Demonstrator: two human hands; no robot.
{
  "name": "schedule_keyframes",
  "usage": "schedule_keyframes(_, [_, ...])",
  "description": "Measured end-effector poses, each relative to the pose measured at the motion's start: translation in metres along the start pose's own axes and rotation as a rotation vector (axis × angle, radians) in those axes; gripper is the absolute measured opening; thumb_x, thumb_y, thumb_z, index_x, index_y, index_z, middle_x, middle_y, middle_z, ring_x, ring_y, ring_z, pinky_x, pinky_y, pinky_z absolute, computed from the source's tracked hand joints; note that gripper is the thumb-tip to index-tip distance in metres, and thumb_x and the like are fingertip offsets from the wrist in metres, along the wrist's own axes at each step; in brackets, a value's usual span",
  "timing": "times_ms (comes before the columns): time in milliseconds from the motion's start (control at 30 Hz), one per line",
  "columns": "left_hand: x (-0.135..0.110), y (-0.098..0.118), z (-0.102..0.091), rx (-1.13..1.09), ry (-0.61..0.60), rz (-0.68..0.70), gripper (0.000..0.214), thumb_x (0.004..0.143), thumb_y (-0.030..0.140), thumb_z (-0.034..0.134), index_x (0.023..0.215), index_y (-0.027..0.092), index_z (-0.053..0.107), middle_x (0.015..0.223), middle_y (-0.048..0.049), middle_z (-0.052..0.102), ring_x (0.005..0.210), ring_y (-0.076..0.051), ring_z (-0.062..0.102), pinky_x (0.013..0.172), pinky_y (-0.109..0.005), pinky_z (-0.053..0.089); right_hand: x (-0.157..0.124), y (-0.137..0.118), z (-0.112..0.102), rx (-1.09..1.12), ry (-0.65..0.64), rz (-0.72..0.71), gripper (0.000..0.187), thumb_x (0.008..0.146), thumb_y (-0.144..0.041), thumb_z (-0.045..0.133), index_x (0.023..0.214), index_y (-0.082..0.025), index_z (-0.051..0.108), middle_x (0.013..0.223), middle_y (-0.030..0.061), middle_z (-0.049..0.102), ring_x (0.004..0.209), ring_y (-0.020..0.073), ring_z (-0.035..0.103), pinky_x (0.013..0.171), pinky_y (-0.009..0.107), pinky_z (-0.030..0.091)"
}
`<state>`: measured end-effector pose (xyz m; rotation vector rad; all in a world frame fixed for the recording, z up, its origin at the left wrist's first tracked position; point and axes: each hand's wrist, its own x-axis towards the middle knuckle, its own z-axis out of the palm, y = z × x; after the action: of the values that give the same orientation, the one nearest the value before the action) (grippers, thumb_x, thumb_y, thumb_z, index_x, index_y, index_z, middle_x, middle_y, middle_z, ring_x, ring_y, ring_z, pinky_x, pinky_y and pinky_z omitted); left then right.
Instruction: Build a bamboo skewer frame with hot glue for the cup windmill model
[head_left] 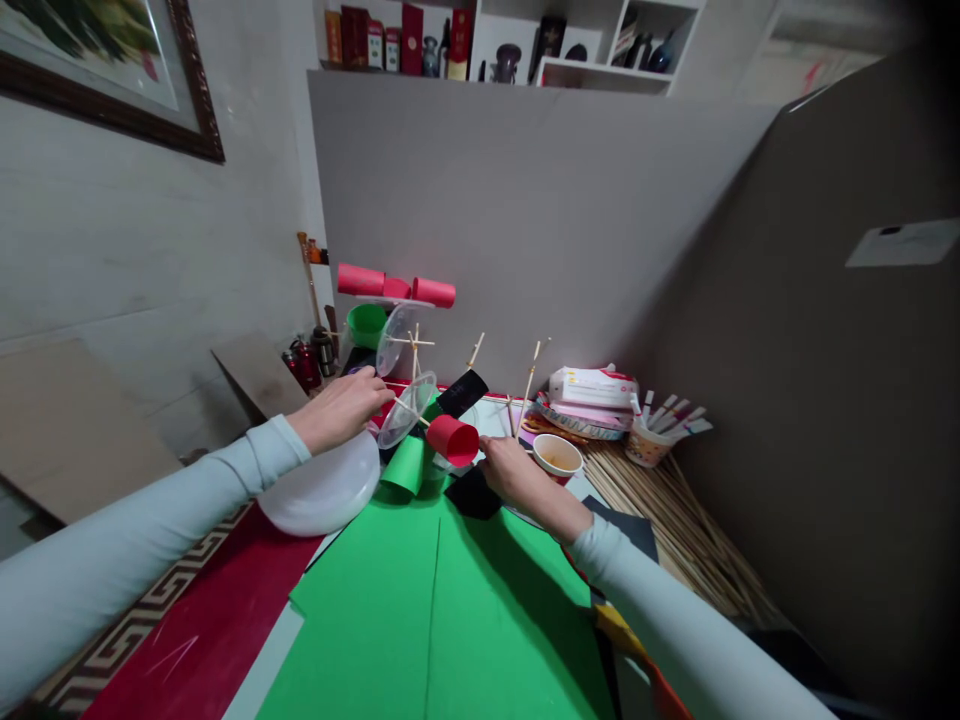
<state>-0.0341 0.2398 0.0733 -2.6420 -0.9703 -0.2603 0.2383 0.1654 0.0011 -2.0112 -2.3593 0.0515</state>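
My left hand (341,408) is closed in a pinch on one end of a thin wooden stick (410,408). The stick slants down to a red paper tube (450,440). My right hand (517,478) has its fingers curled together by the tube's right edge; what they grip is hidden. Below the tube are a green paper tube (405,466) and a piece of black paper (474,494). A clear plastic lid (405,412) and a black paper roll (463,393) are behind the stick. A white balloon-like object (322,490) lies beneath my left forearm.
Green paper sheets (420,620) cover the front of the table. To the right are a paper cup (557,456), a cup of markers (651,440), a bundle of wooden sticks (667,520) and a tissue pack (592,388). Red tubes (360,279) top a stack at back left.
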Motion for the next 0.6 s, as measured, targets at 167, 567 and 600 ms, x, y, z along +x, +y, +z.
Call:
schedule_keyframes(167, [0.007,0.0,0.008,0.083,0.011,0.025,0.026,0.088,0.004,0.056,0.105,0.015,0.071,0.097,-0.0125,0.067,0.1,-0.027,0.056,0.077,-0.036,0.048,0.019,-0.001,0.01,0.005,-0.018,-0.041,0.029,0.099,-0.035,0.064,0.12,-0.016,0.065,0.117,0.0081,0.068,0.1,0.0205,0.068,0.087,0.041,0.059])
schedule_keyframes(567, [0.031,-0.002,0.029,0.185,-0.001,0.046,0.022,0.095,0.008,0.046,0.091,0.015,0.066,0.099,-0.0132,0.061,0.09,-0.025,0.057,0.068,-0.037,0.042,0.04,0.01,0.027,0.045,0.012,-0.185,0.029,0.099,-0.035,0.063,0.12,-0.016,0.065,0.119,0.0082,0.067,0.102,0.0209,0.068,0.088,0.042,0.058])
schedule_keyframes(600, [0.032,-0.002,0.03,0.185,-0.007,0.043,0.021,0.095,0.008,0.046,0.092,0.015,0.066,0.098,-0.0125,0.061,0.088,-0.024,0.058,0.067,-0.036,0.042,0.041,0.011,0.028,0.054,0.013,-0.197,0.029,0.099,-0.035,0.063,0.12,-0.016,0.065,0.119,0.0082,0.067,0.102,0.021,0.068,0.089,0.042,0.058])
